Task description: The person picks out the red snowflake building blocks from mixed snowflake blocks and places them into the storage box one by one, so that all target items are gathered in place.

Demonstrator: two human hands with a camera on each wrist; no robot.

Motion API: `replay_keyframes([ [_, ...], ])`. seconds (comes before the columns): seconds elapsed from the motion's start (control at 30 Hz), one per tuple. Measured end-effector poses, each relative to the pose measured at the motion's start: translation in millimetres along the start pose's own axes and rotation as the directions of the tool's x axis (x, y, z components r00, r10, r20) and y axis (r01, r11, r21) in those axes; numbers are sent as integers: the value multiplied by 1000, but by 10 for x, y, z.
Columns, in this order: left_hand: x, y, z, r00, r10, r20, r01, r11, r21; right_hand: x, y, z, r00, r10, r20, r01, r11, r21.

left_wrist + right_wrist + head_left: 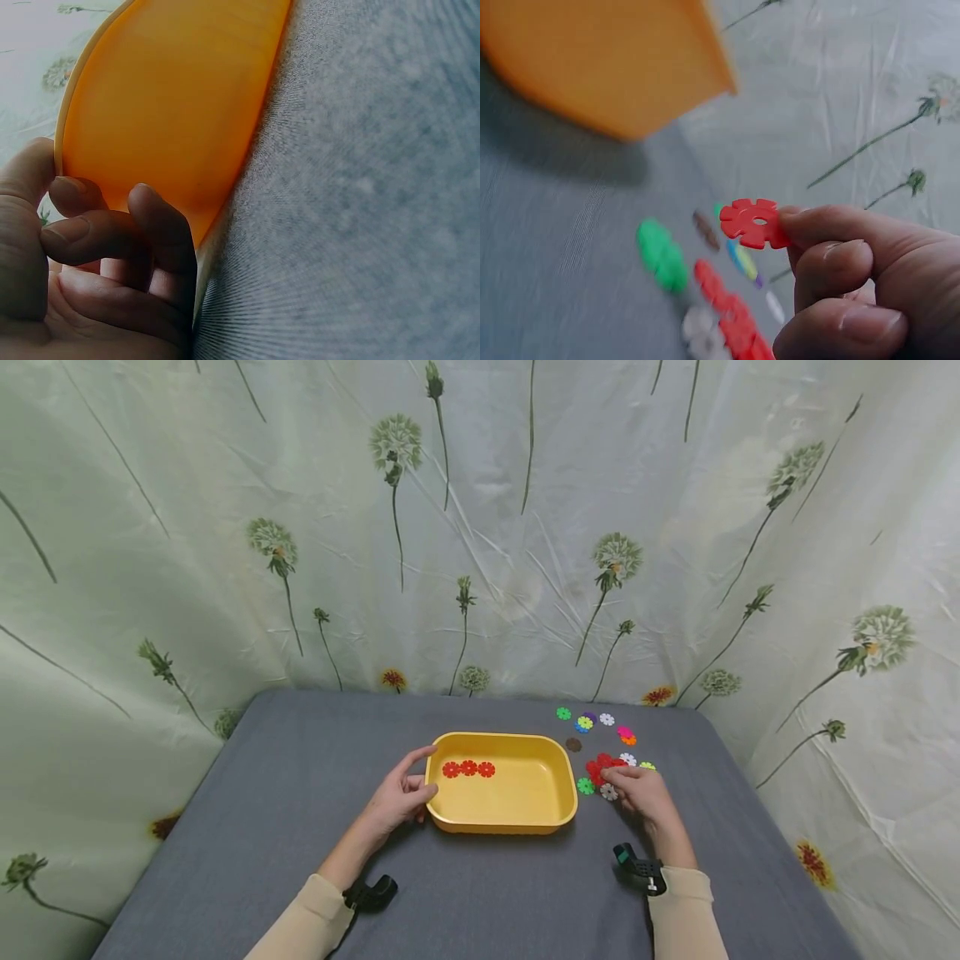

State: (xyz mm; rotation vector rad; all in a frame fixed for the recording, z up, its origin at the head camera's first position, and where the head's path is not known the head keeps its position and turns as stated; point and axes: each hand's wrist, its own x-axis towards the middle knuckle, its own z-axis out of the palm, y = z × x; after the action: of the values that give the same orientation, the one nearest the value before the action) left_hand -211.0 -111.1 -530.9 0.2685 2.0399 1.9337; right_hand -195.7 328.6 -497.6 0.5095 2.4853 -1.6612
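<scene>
My left hand (396,792) grips the left end of a yellow plastic basin (502,827), with the thumb at the rim and the other fingers curled by the outer wall. Inside the basin, three red snowflake discs (468,767) lie in a row near its left side. Beyond the basin's right end, my right hand (647,792) pinches one red snowflake disc (737,227) between thumb and fingertip. In the right wrist view that disc is raised over the cloth. Below it lies a cluster of red discs (735,324), partly behind the fingers in the head view.
Around the red cluster are loose discs: a green disc (586,786), a grey one (608,792), a brown one (573,744), and several other colours farther back. Grey cloth covers the table (300,793). A dandelion-print curtain (495,543) hangs behind and at both sides.
</scene>
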Motion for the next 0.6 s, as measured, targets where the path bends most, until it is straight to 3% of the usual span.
replay_keyframes([
  [0.33, 18, -13, 8, 1000, 3, -3, -2, 1000, 6, -46, -414, 104, 995, -99, 33, 95, 991, 94],
  [0.6, 5, -2, 2, 1000, 7, -2, -7, 1000, 1, -49, -693, 363, 986, -150, 74, 137, 977, 164],
])
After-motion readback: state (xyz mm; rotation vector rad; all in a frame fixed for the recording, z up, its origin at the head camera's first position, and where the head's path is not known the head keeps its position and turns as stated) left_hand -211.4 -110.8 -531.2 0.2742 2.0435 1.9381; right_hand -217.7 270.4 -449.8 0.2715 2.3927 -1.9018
